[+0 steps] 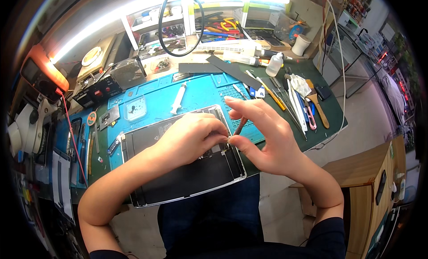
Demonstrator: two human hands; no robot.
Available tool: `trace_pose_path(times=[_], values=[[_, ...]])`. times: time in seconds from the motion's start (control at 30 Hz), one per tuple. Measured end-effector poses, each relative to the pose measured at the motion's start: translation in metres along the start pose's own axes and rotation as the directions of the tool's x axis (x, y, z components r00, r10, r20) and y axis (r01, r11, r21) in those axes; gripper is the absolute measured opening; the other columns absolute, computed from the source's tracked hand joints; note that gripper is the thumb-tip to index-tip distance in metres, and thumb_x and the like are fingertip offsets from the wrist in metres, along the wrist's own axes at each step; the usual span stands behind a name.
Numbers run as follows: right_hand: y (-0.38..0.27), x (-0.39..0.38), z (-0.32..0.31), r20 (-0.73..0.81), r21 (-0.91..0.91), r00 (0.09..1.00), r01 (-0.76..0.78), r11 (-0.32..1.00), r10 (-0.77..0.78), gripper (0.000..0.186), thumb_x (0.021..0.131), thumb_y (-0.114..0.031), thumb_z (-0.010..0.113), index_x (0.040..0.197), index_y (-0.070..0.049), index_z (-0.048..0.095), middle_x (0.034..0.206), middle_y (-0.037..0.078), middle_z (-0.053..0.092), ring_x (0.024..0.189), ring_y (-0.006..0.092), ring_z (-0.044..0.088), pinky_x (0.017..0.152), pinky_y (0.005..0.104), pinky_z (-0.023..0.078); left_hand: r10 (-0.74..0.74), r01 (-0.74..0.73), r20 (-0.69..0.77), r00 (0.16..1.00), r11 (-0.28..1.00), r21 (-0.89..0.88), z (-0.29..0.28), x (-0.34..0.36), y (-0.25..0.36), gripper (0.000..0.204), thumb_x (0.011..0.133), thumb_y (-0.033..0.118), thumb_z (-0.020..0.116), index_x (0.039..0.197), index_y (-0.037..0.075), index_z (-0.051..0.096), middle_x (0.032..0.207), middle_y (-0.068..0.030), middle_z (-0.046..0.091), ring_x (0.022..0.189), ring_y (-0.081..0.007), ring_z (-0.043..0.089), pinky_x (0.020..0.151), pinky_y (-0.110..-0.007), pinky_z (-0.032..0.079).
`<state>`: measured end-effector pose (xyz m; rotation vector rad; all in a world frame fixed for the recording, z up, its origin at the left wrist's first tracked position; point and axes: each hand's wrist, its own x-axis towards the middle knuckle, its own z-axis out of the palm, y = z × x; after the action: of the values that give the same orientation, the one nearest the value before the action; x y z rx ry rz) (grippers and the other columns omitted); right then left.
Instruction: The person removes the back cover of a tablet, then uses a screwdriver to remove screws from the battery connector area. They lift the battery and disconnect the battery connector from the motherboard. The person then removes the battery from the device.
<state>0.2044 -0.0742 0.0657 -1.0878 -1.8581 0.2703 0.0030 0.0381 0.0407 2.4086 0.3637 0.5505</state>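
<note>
An opened tablet, with dark battery panels inside a thin silver frame, lies at the near edge of the blue work mat. My left hand is over its upper middle, fingers pinched together at the tablet's right side; whatever is between the fingertips is too small to make out. My right hand is at the tablet's right edge, its thumb tip meeting the left fingertips. A slim brown tool sits in the right hand, behind the thumb and raised index finger; its kind is partly hidden.
A syringe and a clear small tray lie beyond the tablet. Dark strips lie farther back. At right are a squeeze bottle, a wooden-handled brush and several slim tools. A black cable loop hangs overhead.
</note>
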Motion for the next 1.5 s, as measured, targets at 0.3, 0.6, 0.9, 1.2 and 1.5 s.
trace_pose_path(times=[0.3,0.6,0.9,1.2,1.5], values=[[0.000,-0.002,-0.002,-0.044,0.029,0.999,0.028,0.999,-0.027,0.060,0.090,0.012,0.066,0.146,-0.006,0.061,0.101,0.010,0.067,0.087,0.0202,0.069,0.078,0.0323,0.059,-0.011,0.009,0.030,0.999,0.999,0.047,0.001,0.001,0.007,0.015,0.093,0.018,0.076,0.097,0.004,0.075,0.093,-0.0127,0.073,0.093,-0.0334,0.071,0.081,-0.044,0.057],[0.007,-0.008,-0.004,-0.331,0.162,0.943,0.024,0.987,0.032,0.054,0.096,0.011,0.065,0.148,-0.001,0.056,0.104,0.010,0.068,0.091,0.0165,0.070,0.077,0.0307,0.062,-0.002,0.081,-0.205,0.979,0.922,0.380,-0.015,0.001,-0.017,0.009,0.092,0.012,0.075,0.098,0.005,0.072,0.090,-0.0132,0.071,0.088,-0.0329,0.070,0.077,-0.041,0.056],[0.016,-0.016,-0.013,-0.245,-0.024,0.966,-0.095,0.995,0.086,0.058,0.097,0.008,0.066,0.152,-0.003,0.052,0.109,0.012,0.070,0.091,0.0148,0.071,0.078,0.0300,0.060,-0.150,0.349,-0.375,0.915,0.762,0.546,-0.074,0.001,-0.113,0.012,0.092,0.013,0.073,0.100,0.004,0.074,0.096,-0.0166,0.074,0.094,-0.0359,0.071,0.086,-0.045,0.055],[0.026,-0.010,-0.014,0.024,-0.383,0.969,-0.219,0.897,0.247,0.041,0.092,-0.003,0.073,0.131,-0.006,0.065,0.110,0.013,0.070,0.092,0.0311,0.071,0.081,0.0405,0.057,-0.169,0.372,-0.381,0.909,0.740,0.560,-0.074,0.001,-0.113,0.014,0.093,0.014,0.073,0.102,0.004,0.074,0.096,-0.0170,0.074,0.095,-0.0365,0.071,0.086,-0.046,0.055],[0.048,-0.018,-0.019,-0.002,-0.576,0.958,-0.234,0.783,0.285,0.031,0.091,-0.006,0.074,0.122,-0.005,0.068,0.108,0.014,0.067,0.098,0.0339,0.070,0.085,0.0425,0.057,-0.155,0.288,-0.309,0.938,0.843,0.454,-0.070,-0.038,-0.026,0.018,0.097,0.013,0.072,0.112,0.003,0.073,0.096,-0.0140,0.074,0.089,-0.0300,0.071,0.081,-0.040,0.055]])
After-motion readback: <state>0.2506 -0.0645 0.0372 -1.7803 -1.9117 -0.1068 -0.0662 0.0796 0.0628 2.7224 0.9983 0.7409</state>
